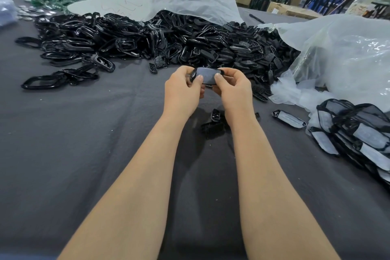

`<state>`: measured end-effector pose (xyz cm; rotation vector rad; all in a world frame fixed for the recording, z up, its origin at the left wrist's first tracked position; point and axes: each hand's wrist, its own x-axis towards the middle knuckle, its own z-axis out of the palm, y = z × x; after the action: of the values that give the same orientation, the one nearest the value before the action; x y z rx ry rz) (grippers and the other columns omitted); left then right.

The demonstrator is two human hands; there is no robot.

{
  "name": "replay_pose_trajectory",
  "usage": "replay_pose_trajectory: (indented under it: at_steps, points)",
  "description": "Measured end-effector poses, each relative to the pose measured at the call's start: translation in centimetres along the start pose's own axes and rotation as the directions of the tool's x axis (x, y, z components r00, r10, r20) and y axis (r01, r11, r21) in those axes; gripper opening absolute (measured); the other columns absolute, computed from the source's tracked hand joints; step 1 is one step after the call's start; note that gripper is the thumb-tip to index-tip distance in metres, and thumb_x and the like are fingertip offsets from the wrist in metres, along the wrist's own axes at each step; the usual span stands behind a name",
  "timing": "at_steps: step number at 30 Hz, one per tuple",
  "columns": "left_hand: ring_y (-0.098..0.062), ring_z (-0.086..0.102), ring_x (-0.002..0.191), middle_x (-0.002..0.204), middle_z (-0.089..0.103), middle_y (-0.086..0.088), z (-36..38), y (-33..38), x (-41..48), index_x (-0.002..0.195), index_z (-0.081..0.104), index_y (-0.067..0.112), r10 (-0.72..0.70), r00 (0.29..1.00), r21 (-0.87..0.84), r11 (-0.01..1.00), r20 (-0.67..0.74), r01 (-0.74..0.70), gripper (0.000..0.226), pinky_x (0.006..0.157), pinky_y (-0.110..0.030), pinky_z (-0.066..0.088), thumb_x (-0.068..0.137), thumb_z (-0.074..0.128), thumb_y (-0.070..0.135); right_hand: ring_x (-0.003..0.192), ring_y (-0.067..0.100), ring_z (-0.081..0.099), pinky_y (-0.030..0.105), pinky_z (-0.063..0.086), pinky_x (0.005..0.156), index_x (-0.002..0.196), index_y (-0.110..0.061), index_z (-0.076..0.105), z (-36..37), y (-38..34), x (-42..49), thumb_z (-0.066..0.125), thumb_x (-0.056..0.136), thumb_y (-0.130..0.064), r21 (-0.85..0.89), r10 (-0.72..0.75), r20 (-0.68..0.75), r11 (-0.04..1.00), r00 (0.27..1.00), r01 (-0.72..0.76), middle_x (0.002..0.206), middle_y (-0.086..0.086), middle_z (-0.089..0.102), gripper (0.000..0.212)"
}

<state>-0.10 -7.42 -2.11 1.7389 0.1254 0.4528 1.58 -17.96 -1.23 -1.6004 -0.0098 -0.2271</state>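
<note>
1. Fitting two parts together looks to be the step in hand: a small black shell point(206, 75) with a grey film on its face is held up in the air above the middle of the worktop point(84, 133), clear of the cloth.
2. The left hand point(183, 88) pinches the shell's left end, thumb on the filmed face and fingers curled beneath.
3. The right hand point(232, 88) pinches the right end the same way, so neither hand is free.
4. Toward the far edge lie the supplies: a heap of glossy black frames point(84, 36) on the far left and a heap of button inserts point(242, 48) on the far right, spilling from a clear bag point(348, 48).
5. A stack of filmed pieces point(354, 129) sits at the right edge, with one single piece point(288, 119) just beside it. A few loose parts point(214, 121) lie under the wrists.
6. Whether the parts have seated fully cannot be told, as the thumbs cover the seam.
7. The next move probably calls for an even thumb squeeze at both ends. Then the right hand would carry the shell to the right-edge stack while the left lets go.
</note>
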Motion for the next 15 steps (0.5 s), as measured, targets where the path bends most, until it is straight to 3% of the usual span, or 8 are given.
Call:
replay_pose_trajectory:
  at_steps: [3,9,12,15]
  points:
    - [0.002,0.061,0.056,0.071,0.066,0.004,-0.03,0.02,-0.07,0.093,0.056,0.021,-0.013,1.0,-0.024,1.0,-0.006,0.013,0.009,0.068,-0.022,0.056,0.095,0.056,0.012,0.074,0.007,0.06,0.021,0.055,0.075,0.095,-0.016,0.057,0.0,-0.11,-0.04,0.057,0.093,-0.006,-0.007,-0.013,0.006,1.0,1.0,0.013,0.084,-0.001,0.062,0.01]
    - [-0.002,0.063,0.061,0.074,0.067,0.002,-0.02,0.25,-0.36,0.085,0.052,0.029,-0.003,0.999,-0.015,1.0,0.034,0.003,0.019,0.073,-0.03,0.059,0.094,0.056,0.012,0.094,0.022,0.061,0.041,0.052,0.09,0.097,-0.013,0.056,0.17,-0.25,-0.19,0.056,0.092,-0.007,-0.144,-0.058,-0.047,0.988,0.997,0.051,0.094,0.005,0.062,0.008]
    - [-0.009,0.065,0.066,0.074,0.068,0.0,-0.16,0.3,-0.37,0.085,0.052,0.028,-0.027,0.999,-0.029,0.999,0.04,0.028,0.017,0.073,-0.035,0.059,0.092,0.057,0.013,0.091,0.02,0.06,0.04,0.052,0.09,0.097,-0.013,0.056,0.05,-0.36,-0.2,0.055,0.093,-0.006,-0.135,-0.041,-0.02,0.99,0.999,0.038,0.096,0.007,0.063,0.009]
    - [-0.011,0.07,0.07,0.079,0.069,0.001,-0.3,0.37,-0.44,0.085,0.053,0.026,-0.06,0.996,-0.083,0.994,0.068,0.065,0.013,0.071,-0.033,0.06,0.091,0.06,0.018,0.088,0.016,0.06,0.03,0.052,0.083,0.099,-0.011,0.058,-0.2,-0.44,-0.3,0.054,0.093,-0.004,-0.152,-0.051,0.054,0.987,0.997,0.059,0.095,0.008,0.065,0.01]
